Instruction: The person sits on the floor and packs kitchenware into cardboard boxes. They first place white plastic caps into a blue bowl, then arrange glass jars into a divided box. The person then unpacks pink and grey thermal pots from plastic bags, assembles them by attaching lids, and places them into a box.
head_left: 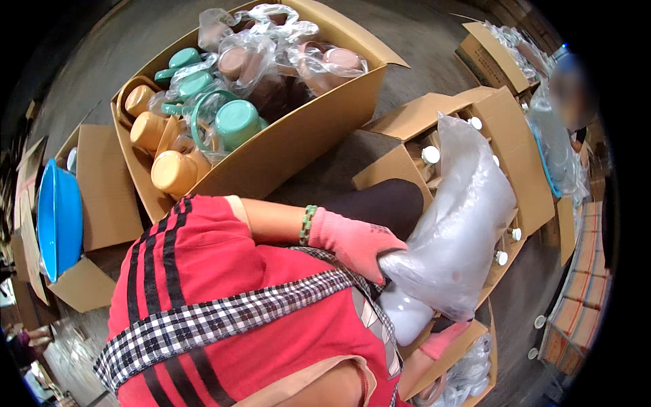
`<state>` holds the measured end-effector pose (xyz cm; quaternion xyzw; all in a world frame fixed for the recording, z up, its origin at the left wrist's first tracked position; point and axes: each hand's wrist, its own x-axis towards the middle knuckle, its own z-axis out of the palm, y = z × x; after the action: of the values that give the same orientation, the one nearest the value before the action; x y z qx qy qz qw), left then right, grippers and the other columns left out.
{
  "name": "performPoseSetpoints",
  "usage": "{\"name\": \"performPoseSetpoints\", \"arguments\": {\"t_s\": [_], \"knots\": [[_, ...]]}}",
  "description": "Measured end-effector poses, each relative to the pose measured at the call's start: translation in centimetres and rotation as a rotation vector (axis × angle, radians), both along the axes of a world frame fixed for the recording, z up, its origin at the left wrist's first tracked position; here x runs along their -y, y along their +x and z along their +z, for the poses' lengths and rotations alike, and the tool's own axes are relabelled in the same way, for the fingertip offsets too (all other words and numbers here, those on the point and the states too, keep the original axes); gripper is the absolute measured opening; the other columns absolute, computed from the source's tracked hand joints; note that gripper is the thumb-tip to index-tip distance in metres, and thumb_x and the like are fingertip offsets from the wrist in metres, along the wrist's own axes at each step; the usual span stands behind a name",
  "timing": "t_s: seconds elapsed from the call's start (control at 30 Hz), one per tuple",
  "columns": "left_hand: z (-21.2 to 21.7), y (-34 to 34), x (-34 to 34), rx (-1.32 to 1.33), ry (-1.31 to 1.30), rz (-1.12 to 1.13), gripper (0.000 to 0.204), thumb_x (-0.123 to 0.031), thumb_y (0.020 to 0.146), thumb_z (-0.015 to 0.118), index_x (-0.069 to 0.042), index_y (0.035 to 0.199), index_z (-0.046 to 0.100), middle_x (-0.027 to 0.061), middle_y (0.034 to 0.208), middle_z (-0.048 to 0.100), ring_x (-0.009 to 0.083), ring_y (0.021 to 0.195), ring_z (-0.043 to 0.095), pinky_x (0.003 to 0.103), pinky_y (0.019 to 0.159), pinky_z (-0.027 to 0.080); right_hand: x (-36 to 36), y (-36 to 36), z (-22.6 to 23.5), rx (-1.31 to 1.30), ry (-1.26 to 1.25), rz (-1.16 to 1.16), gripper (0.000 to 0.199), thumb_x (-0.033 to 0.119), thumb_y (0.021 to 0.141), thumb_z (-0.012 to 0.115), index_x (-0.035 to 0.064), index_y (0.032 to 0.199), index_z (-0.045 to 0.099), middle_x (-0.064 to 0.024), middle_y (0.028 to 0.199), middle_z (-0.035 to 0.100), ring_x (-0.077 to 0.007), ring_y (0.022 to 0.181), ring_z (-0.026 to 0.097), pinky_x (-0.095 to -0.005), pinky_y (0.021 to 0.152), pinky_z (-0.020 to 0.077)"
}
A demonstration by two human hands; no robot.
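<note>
My left hand [356, 244], in a pink glove, is closed on the gathered edge of a large clear plastic bag [461, 210]. The bag stretches up and away over an open carton [522, 156] of white-capped bottles [430, 155]. Below the bag's near end is a pale, rounded, translucent container [407, 315]; I cannot tell whether it is inside the bag. My right hand [444, 339], also in a pink glove, is at the bag's lower end, close to the carton's near edge. Its fingers are mostly hidden behind the bag.
A big carton [298, 149] of green, orange and brown plastic jugs, some bagged, stands ahead on the left. A blue basin [60, 220] leans by another carton at far left. Below my right hand, a box [485, 386] holds bagged items. Another person [573, 91] is at far right.
</note>
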<state>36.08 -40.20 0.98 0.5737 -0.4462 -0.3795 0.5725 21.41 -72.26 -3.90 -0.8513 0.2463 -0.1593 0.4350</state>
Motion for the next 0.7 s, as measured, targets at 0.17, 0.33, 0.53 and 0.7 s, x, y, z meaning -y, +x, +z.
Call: {"name": "performPoseSetpoints", "arguments": {"t_s": [0.17,0.33,0.53,0.7], "knots": [[3.7,-0.2,1.2,0.340,-0.027,-0.004,0.042,-0.015,0.064,0.062,0.004,0.099,0.047,0.0223,0.085,0.054,0.0334,0.088,0.053,0.036,0.075,0.042,1.6,0.0,-0.5,-0.104,-0.211,0.000,0.031,0.011,0.081,0.048,-0.0032,0.109,0.048,-0.0130,0.110,0.050,-0.0201,0.095,0.049,-0.0322,0.081,0.0409],[4.4,-0.1,0.9,0.290,-0.034,-0.062,0.038,-0.016,0.064,0.062,0.004,0.093,0.047,0.0223,0.084,0.054,0.0349,0.085,0.053,0.037,0.073,0.042,-4.6,-1.5,0.2,-0.036,0.193,-0.092,0.032,0.010,0.079,0.049,-0.0034,0.108,0.048,-0.0126,0.108,0.051,-0.0197,0.093,0.050,-0.0318,0.079,0.0414],[6.8,-1.8,2.2,0.564,-0.162,0.053,0.042,-0.023,0.066,0.061,0.007,0.090,0.044,0.0230,0.082,0.053,0.0350,0.083,0.054,0.037,0.073,0.043,-7.4,0.1,1.0,-0.044,0.360,-0.059,0.032,0.009,0.077,0.051,-0.0036,0.107,0.049,-0.0121,0.106,0.051,-0.0191,0.091,0.051,-0.0314,0.078,0.0421],[12.4,-0.4,0.7,0.576,-0.537,0.288,0.059,-0.043,0.070,0.055,0.006,0.102,0.046,0.0223,0.100,0.050,0.0369,0.093,0.051,0.038,0.080,0.042,-8.0,5.4,3.8,-0.015,0.405,0.061,0.033,0.008,0.076,0.052,-0.0037,0.106,0.049,-0.0117,0.105,0.052,-0.0187,0.089,0.051,-0.0311,0.077,0.0427]]}}
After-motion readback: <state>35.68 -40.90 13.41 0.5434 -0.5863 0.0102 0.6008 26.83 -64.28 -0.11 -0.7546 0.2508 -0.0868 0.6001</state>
